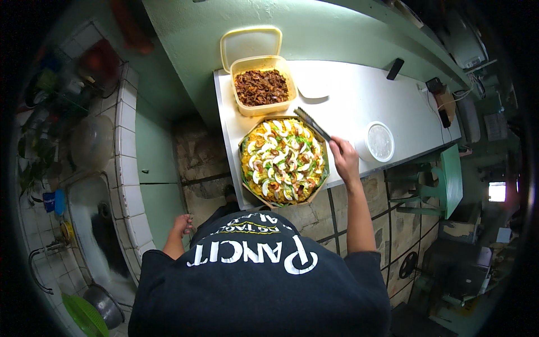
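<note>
My right hand (345, 159) is closed on the handle end of black tongs (315, 124). The tips of the tongs reach over the top right edge of a large round noodle dish (283, 161). Egg slices, chopped greens and brown bits cover its yellow noodles. It sits in a many-sided tray (325, 147) with green leaf along the rim. Behind the tray stands a yellowish plastic container (263, 108) filled with brown fried bits (261, 88). My left hand (182, 224) hangs low beside my body, fingers curled, with nothing visible in them.
All this stands on a white table (359, 84) against a green wall. A yellowish lid (251, 46) leans behind the container. A white tub (379, 141) stands at the table's front edge, right of my hand. A tiled sink (101, 219) is left; a green chair (446, 182) is right.
</note>
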A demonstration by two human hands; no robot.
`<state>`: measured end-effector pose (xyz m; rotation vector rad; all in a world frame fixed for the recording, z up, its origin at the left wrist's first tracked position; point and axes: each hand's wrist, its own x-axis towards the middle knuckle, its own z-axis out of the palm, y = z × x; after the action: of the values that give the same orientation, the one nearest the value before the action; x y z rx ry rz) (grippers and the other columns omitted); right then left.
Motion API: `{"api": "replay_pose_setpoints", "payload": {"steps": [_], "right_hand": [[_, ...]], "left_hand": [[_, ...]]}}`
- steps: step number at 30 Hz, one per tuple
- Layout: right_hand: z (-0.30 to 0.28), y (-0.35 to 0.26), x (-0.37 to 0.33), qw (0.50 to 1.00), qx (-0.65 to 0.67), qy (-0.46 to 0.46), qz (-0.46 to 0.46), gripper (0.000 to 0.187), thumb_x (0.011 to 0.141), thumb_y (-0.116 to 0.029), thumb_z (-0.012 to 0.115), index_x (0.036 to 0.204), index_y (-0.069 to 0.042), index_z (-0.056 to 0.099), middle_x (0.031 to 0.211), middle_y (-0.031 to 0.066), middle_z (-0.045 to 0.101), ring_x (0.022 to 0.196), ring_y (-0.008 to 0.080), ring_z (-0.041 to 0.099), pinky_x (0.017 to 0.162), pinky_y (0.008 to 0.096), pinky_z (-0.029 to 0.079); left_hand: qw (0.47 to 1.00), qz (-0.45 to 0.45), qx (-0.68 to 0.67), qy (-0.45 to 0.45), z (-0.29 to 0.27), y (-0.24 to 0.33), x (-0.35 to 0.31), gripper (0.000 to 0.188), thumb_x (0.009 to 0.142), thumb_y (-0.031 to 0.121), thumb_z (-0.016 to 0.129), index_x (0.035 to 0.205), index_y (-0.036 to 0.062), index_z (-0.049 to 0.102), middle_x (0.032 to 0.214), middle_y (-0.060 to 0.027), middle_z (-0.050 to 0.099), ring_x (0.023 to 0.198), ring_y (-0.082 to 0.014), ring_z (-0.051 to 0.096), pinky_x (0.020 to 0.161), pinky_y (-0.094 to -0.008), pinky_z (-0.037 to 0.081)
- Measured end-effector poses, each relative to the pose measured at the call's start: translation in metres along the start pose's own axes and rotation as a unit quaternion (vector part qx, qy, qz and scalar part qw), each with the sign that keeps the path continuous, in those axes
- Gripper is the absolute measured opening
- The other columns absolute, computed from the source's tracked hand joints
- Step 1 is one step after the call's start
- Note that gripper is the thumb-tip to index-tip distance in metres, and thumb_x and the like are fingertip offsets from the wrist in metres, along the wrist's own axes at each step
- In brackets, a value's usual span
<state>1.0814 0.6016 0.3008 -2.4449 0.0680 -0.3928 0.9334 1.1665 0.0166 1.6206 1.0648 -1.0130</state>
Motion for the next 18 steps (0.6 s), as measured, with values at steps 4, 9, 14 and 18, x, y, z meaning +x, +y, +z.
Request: {"api": "replay_pose_setpoints", "payload": {"steps": [4, 9, 14, 18], "right_hand": [[0.055, 0.004, 0.093, 0.988, -0.157, -0.004, -0.012, 0.027, 0.094, -0.030, 0.050, 0.103, -0.010, 0.065, 0.099, 0.0122, 0.066, 0.087, 0.0345, 0.064, 0.076, 0.0442, 0.051], [0.106, -0.010, 0.170, 0.937, -0.347, -0.044, 0.017, 0.024, 0.093, -0.029, 0.052, 0.098, -0.010, 0.064, 0.097, 0.0097, 0.065, 0.087, 0.0328, 0.066, 0.074, 0.0463, 0.053], [0.138, -0.018, 0.189, 0.910, -0.411, -0.041, -0.045, 0.020, 0.090, -0.025, 0.054, 0.095, -0.009, 0.066, 0.094, 0.0095, 0.065, 0.084, 0.0326, 0.067, 0.078, 0.0478, 0.050], [0.129, 0.033, 0.185, 0.916, -0.399, -0.027, -0.023, 0.027, 0.090, -0.023, 0.047, 0.103, -0.007, 0.065, 0.111, 0.0143, 0.063, 0.098, 0.0343, 0.064, 0.077, 0.0490, 0.051]], "left_hand": [[1.000, 0.018, -0.018, -0.005, -0.006, 0.013, 0.010, 0.034, 0.096, 0.033, 0.044, 0.126, 0.0205, 0.054, 0.092, 0.0028, 0.058, 0.073, -0.0139, 0.058, 0.061, -0.0363, 0.045], [0.998, 0.024, -0.063, -0.005, -0.021, 0.017, 0.008, 0.036, 0.098, 0.035, 0.043, 0.129, 0.0187, 0.051, 0.099, 0.0004, 0.058, 0.083, -0.0179, 0.057, 0.074, -0.0418, 0.045], [0.995, 0.002, -0.095, -0.002, -0.040, -0.018, 0.019, 0.038, 0.097, 0.034, 0.045, 0.130, 0.0160, 0.049, 0.106, -0.0026, 0.057, 0.088, -0.0224, 0.057, 0.080, -0.0469, 0.044], [0.997, 0.015, -0.073, -0.015, -0.040, -0.014, 0.025, 0.038, 0.097, 0.034, 0.045, 0.129, 0.0140, 0.049, 0.105, -0.0040, 0.058, 0.087, -0.0238, 0.057, 0.080, -0.0479, 0.045]]}}
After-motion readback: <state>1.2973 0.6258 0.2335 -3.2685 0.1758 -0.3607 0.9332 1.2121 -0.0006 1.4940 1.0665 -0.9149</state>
